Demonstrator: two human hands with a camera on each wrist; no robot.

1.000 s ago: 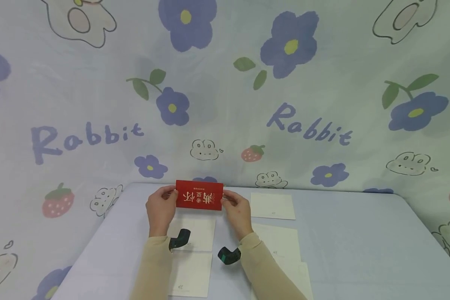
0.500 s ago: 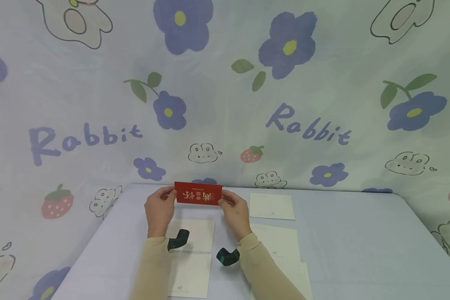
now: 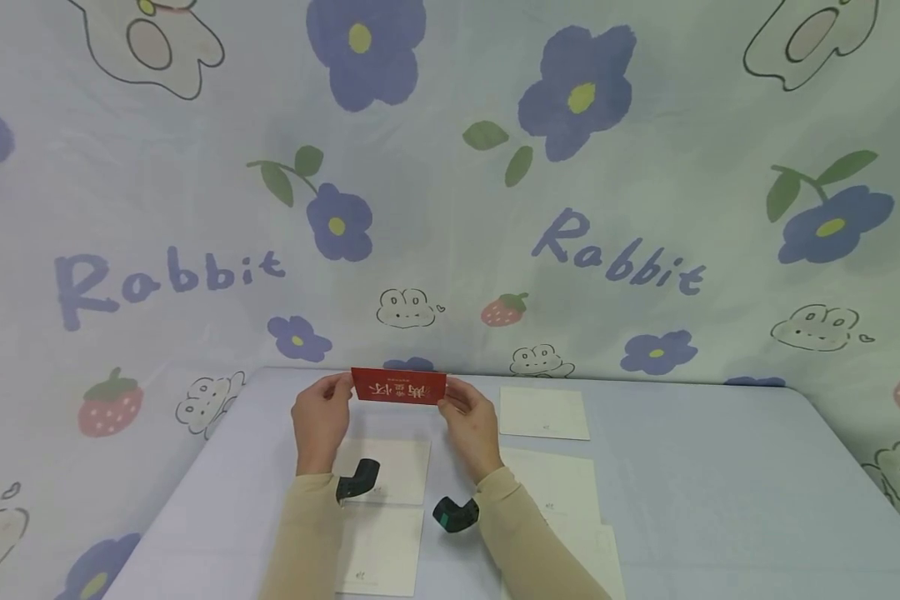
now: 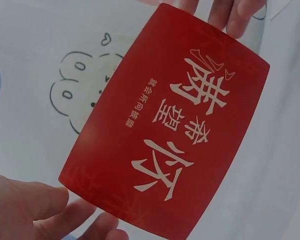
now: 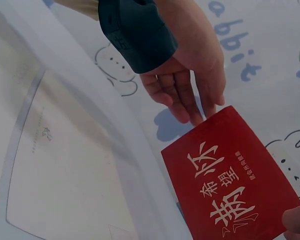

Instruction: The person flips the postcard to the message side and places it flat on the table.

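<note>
A red card with pale gold lettering is held up between both hands above the far part of the table, its printing upside down in the head view. My left hand pinches its left end. At the other end, my right hand grips the card between thumb and fingers. In the left wrist view the card's face fills the middle and looks slightly bowed. The right wrist view shows the left fingers at one edge and the right thumb pressing on a corner.
Cream-coloured cards lie on the pale table: one at the back right, others down the right, and two on the left, partly behind my forearms. A patterned cloth hangs behind the table's back edge.
The red card has tipped back, so its face looks shorter from the head view. Both hands keep hold of its ends and have hardly moved.
</note>
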